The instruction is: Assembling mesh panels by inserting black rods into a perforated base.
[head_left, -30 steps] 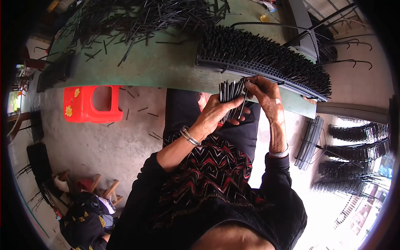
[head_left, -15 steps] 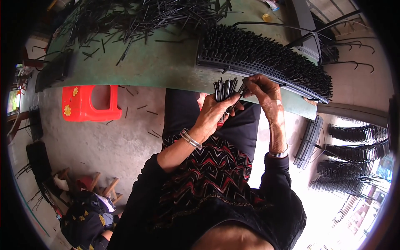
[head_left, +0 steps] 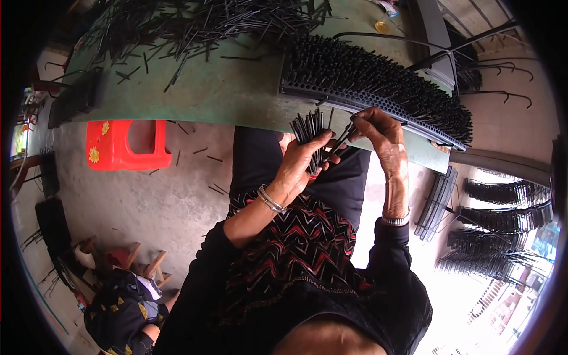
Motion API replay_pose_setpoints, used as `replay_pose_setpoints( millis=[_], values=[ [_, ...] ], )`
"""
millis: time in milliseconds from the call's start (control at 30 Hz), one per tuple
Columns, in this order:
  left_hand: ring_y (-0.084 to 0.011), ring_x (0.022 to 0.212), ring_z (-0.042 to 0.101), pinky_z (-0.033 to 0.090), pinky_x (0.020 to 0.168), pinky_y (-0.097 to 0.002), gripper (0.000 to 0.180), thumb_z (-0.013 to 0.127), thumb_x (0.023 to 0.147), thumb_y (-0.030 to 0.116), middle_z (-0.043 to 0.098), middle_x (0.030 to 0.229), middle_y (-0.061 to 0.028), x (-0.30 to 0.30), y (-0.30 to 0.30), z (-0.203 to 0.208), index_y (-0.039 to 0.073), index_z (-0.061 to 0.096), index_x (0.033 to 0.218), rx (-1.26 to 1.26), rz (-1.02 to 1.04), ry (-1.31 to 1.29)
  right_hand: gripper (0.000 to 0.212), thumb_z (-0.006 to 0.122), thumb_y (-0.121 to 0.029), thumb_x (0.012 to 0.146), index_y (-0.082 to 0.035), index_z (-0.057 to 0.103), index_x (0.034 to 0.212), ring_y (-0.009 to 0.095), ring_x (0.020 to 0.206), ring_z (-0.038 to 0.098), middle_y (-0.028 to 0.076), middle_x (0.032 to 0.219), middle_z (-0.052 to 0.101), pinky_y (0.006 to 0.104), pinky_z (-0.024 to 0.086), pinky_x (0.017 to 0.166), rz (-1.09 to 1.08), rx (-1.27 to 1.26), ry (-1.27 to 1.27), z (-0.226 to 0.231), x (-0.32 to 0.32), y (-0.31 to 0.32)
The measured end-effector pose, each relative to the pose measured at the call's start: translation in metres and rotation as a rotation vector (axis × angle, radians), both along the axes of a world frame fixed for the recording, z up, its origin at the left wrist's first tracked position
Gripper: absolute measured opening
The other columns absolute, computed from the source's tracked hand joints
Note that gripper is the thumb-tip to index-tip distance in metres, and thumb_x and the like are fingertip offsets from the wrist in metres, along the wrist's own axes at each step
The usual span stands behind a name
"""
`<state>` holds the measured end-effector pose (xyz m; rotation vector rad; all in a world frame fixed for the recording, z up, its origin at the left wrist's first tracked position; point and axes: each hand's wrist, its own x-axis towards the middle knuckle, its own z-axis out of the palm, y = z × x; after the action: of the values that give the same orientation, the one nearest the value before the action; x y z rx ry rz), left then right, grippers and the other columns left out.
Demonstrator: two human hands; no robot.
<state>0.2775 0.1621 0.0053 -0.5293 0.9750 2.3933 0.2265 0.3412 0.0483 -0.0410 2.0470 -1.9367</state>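
Observation:
My left hand [head_left: 303, 155] is wrapped round a bundle of thin black sticks [head_left: 309, 127], their ends fanning upward past the thumb. Close to its right, my right hand [head_left: 380, 131] pinches a few of the same sticks [head_left: 342, 141] between thumb and fingertips; their lower ends reach the left hand's fingers. Just beyond the right hand, on the table edge, stands a long perforated black rack [head_left: 355, 105]. Many short black sticks [head_left: 367, 71] stand upright in its holes, packed densely. What the left palm covers is hidden.
A heap of loose black sticks [head_left: 201, 29] lies on the green table [head_left: 225, 89]. Below its edge stands a red plastic stool [head_left: 112, 148]. Filled racks [head_left: 503, 213] hang at the right, and another person [head_left: 121, 310] sits at lower left. Stray sticks dot the floor.
The bundle in my left hand has tilted and spread a little to the left. My right hand has shifted slightly right, and the sticks between the hands now show more clearly.

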Motion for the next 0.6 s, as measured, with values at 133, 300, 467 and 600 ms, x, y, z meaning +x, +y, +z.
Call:
replay_pose_setpoints(
  millis=[133, 300, 467, 600],
  values=[
    [-0.0217, 0.083, 0.067, 0.055, 0.059, -0.0284, 0.026, 0.065, 0.091, 0.025, 0.067, 0.093, -0.0127, -0.004, -0.008, -0.001, 0.003, 0.061, 0.104, -0.074, 0.053, -0.045, 0.008, 0.061, -0.006, 0.091, 0.001, 0.062, 0.094, 0.014, 0.074, 0.066, 0.008, 0.079, 0.067, 0.0258, 0.051, 0.073, -0.19, -0.029, 0.162, 0.011, -0.001, 0.0],
    [-0.0248, 0.083, 0.067, 0.058, 0.062, -0.034, 0.027, 0.066, 0.09, 0.025, 0.066, 0.09, -0.0126, -0.003, -0.007, -0.006, 0.005, 0.061, 0.107, -0.087, 0.058, -0.054, 0.009, 0.058, -0.003, 0.091, 0.0, 0.063, 0.098, 0.011, 0.078, 0.066, 0.007, 0.08, 0.07, 0.0233, 0.049, 0.074, -0.402, 0.411, 0.56, 0.023, -0.014, -0.008],
    [-0.0243, 0.076, 0.068, 0.058, 0.059, -0.0352, 0.027, 0.066, 0.089, 0.025, 0.066, 0.084, -0.0133, 0.001, 0.003, -0.005, 0.004, 0.059, 0.104, 0.021, 0.079, -0.096, 0.011, 0.058, -0.002, 0.091, 0.0, 0.064, 0.099, 0.009, 0.077, 0.065, 0.005, 0.078, 0.07, 0.0221, 0.049, 0.072, -0.366, 0.449, 0.641, 0.008, -0.033, -0.006],
    [-0.0231, 0.075, 0.067, 0.058, 0.059, -0.0345, 0.027, 0.064, 0.09, 0.027, 0.066, 0.085, -0.0126, 0.004, 0.004, -0.005, 0.004, 0.061, 0.104, 0.033, 0.061, -0.099, 0.01, 0.059, -0.001, 0.09, -0.002, 0.065, 0.098, 0.008, 0.077, 0.066, 0.005, 0.078, 0.07, 0.0214, 0.049, 0.07, -0.307, 0.521, 0.7, 0.012, -0.036, -0.004]
  ],
)
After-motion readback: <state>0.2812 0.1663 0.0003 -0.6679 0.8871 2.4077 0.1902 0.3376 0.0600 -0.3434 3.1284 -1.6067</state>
